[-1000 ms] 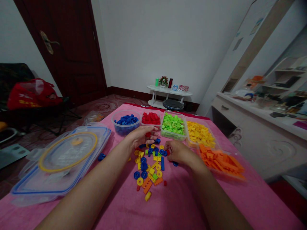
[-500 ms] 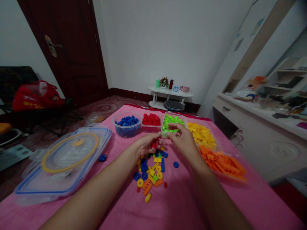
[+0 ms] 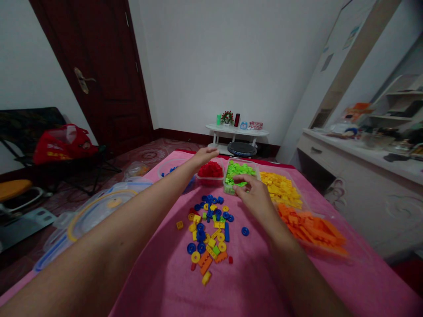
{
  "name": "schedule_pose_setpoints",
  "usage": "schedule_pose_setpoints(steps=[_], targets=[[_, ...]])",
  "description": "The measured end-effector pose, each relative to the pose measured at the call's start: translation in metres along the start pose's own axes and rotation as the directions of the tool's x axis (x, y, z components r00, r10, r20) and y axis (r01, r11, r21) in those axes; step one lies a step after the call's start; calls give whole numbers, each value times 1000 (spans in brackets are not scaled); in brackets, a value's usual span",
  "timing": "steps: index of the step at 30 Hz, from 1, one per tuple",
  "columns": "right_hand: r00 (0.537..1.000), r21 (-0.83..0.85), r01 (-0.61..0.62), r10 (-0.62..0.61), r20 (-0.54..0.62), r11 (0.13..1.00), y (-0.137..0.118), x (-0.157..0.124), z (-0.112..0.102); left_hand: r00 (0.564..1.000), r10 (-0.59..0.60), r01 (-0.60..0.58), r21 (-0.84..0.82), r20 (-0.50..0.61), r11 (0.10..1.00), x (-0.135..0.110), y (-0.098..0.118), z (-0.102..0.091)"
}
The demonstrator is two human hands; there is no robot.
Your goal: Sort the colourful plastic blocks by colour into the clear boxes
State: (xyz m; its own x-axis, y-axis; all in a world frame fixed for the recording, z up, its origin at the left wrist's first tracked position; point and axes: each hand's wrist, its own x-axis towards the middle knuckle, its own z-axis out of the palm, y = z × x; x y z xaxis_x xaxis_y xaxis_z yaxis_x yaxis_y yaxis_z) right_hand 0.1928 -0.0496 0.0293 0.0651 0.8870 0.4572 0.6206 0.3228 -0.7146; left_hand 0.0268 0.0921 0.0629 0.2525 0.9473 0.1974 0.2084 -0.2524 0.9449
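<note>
My left hand (image 3: 205, 156) is over the clear box of red building bricks (image 3: 211, 169), its fingers stretched to the right; I see nothing in them. My right hand (image 3: 253, 190) hovers by the near corner of the box of green bricks (image 3: 240, 171), thumb and fingers apart and slightly curled, with nothing visible between them. Below the hands, a loose pile of mixed pieces lies on the pink cloth, among them a blue wheel (image 3: 245, 231), an orange brick (image 3: 205, 262), a yellow ring (image 3: 195, 257) and a long blue brick (image 3: 226, 232).
My left forearm partly covers the round tub of blue bricks (image 3: 165, 169) and the clear lids (image 3: 95, 211). To the right are yellow bricks (image 3: 280, 189) and orange bricks (image 3: 313, 231) in boxes. A low white table (image 3: 238, 130) stands by the wall.
My left hand has moved forward and up from the loose pile to the red box; the red bricks it held no longer show in it. My right hand stays near the green box.
</note>
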Motion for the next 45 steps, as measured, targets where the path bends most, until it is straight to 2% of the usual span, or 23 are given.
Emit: schedule_pose_setpoints(steps=[3, 7, 11, 13, 15, 18, 21, 26, 29, 33, 36, 39, 42, 43, 45], targets=[[998, -47, 11, -8, 65, 999, 2, -2, 7, 978, 137, -164, 175, 154, 971, -25, -7, -2], [976, -55, 70, -56, 211, 996, -2, -10, 19, 920, 64, -249, 450, 387, 858, -77, -23, -16], [951, -61, 99, -77, 301, 993, -3, -15, 24, 906, -84, -218, 628, 415, 747, -139, -33, -39], [956, -53, 90, -72, 285, 995, 0, -14, 23, 864, -177, -190, 630, 472, 753, -170, -37, -46], [964, -38, 70, -58, 258, 997, 4, -11, 21, 805, -214, -204, 596, 554, 776, -196, -42, -45], [973, -35, 52, -43, 228, 998, 8, -8, 18, 816, -218, -211, 627, 535, 750, -217, -52, -32], [971, -39, 57, -46, 233, 998, 11, -7, 17, 860, -182, -209, 655, 477, 726, -216, -63, -10], [976, -31, 50, -43, 213, 998, 17, -5, 16, 918, -16, -264, 641, 396, 721, -187, -69, 28], [979, -21, 35, -30, 200, 999, 22, -2, 13, 922, 98, -324, 612, 374, 721, -165, -69, 49], [979, -38, 5, 3, 203, 999, 27, 1, 5, 921, 165, -354, 583, 353, 731, -141, -69, 67], [966, -83, -17, 38, 255, 996, 30, 3, -4, 926, 223, -350, 465, 306, 813, -129, -69, 65], [935, -148, -28, 79, 345, 989, 31, 3, -10, 960, 251, -277, 272, 126, 922, -120, -73, 48], [893, -199, -31, 117, 434, 979, 30, 1, -13, 986, 152, -138, 179, -64, 974, -108, -82, 22], [881, -213, -31, 127, 456, 977, 29, 1, -13, 988, 118, -100, 179, -95, 979, -104, -86, 14], [862, -241, -22, 141, 487, 970, 27, -1, -11, 995, 67, -50, 202, -77, 978, -98, -92, 2]])
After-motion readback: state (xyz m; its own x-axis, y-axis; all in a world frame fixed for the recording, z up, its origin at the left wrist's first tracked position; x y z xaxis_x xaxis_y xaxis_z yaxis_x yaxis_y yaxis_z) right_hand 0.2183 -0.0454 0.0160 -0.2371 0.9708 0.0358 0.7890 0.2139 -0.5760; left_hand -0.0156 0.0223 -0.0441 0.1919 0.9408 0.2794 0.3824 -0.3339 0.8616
